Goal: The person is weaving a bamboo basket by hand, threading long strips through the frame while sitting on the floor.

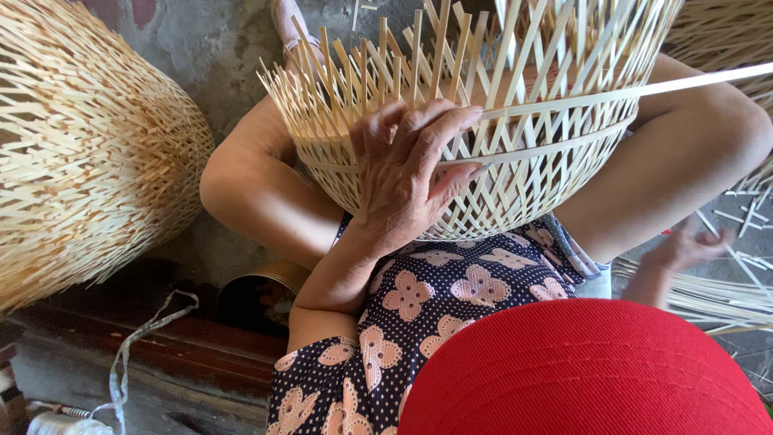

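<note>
The right hand (684, 248) is reaching among loose bamboo strips (717, 298) on the floor, its grip too blurred to judge. Farther out, the left hand (407, 165) is pressing spread fingers against the half-woven basket (515, 137) on the lap, thumb pinning a long strip (628, 93). Weaving looks underway; the next move probably calls for threading that strip through.

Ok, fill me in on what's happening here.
A seated person is working on a half-woven bamboo basket resting on their lap, its loose strip ends sticking up. The left hand presses flat against the basket's woven wall, where a long flat bamboo strip runs across it. The right hand is down by a bundle of loose bamboo strips on the floor, fingers spread. A stack of finished baskets sits to the left.
</note>
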